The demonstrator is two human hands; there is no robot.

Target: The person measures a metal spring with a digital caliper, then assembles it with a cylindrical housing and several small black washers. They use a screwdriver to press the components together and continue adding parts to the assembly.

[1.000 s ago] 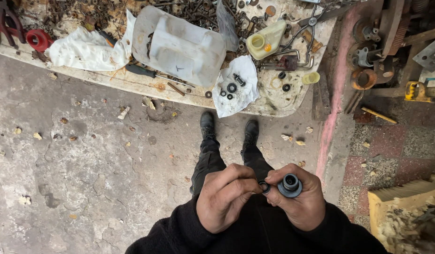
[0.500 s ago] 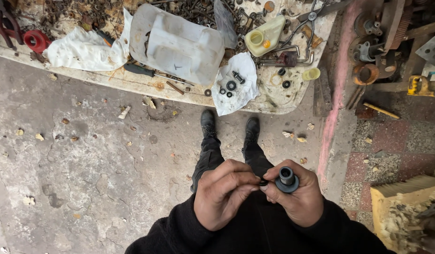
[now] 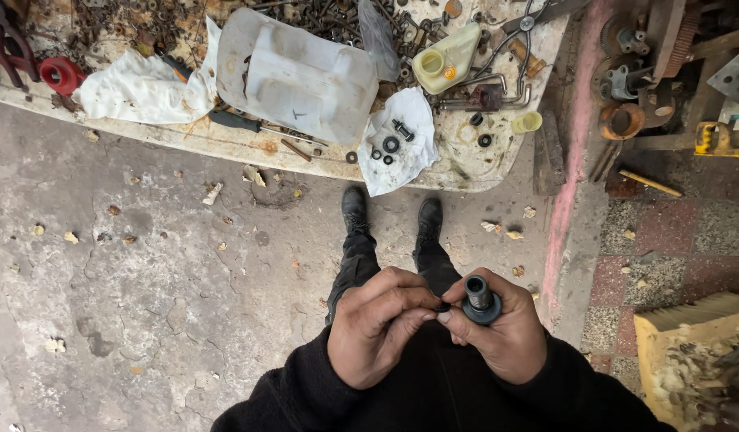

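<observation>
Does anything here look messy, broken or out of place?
Yes. The white board on the ground is strewn with rusty bolts. A white plastic tank lies tipped on its side there, and a white rag with small black rings hangs over the edge. The concrete floor is cracked and littered with leaves.

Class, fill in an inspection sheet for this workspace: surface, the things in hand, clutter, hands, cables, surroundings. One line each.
Surface: low white board on cracked concrete, stained, crowded with parts.
Things in hand: dark cylindrical part with a wide collar, open end up; small dark piece pinched beside it.
Clutter: white plastic container, white rags, yellowish jug, screwdriver, washers, bolts, red ring.
Hands: left hand pinches the small piece; right hand grips the cylindrical part.
Cables: nothing seen.
Surroundings: rusty metal parts at right, tiled floor, scattered leaves, black boots.
</observation>
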